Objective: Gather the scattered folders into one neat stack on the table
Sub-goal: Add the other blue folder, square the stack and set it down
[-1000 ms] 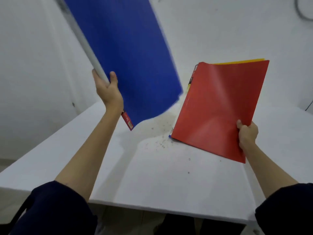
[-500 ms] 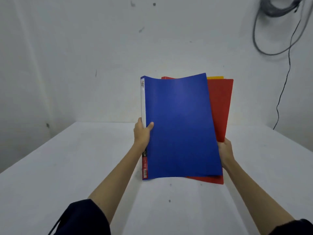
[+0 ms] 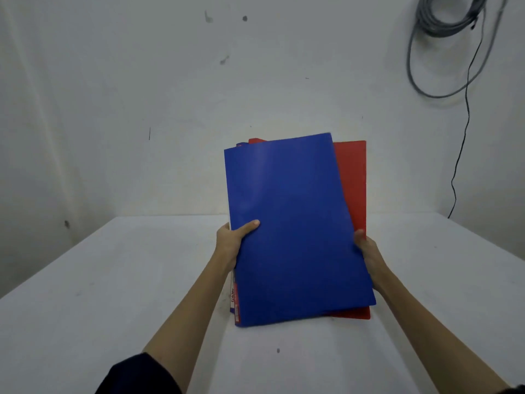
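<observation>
A bundle of folders is held tilted up above a white surface, gripped from both sides. The blue folder lies on top, facing the camera, its lower edge raised just over the surface and its top edge leaning away toward the wall. The red folder is seen behind it, offset to the right, so that a red strip shows along the right side, a sliver at the top left and a corner at the bottom right. Whether further folders are sandwiched underneath cannot be told.

The left hand is closed on the left edge of the bundle, the thumb laid flat across the blue cover and the fingers hidden behind. A white spine label with red print is visible below that hand, along the lower left edge. The right hand is clamped on the right edge, its thumb tip pressed against the blue cover's side; the remaining fingers are hidden behind the folders. Both forearms are bare, and a dark sleeve is seen at the lower left.

The surface is marked by a few small dark specks, one just below the bundle. A coil of grey cable is hung on the wall at the upper right, with a thin black lead trailing down to the surface's far right corner.
</observation>
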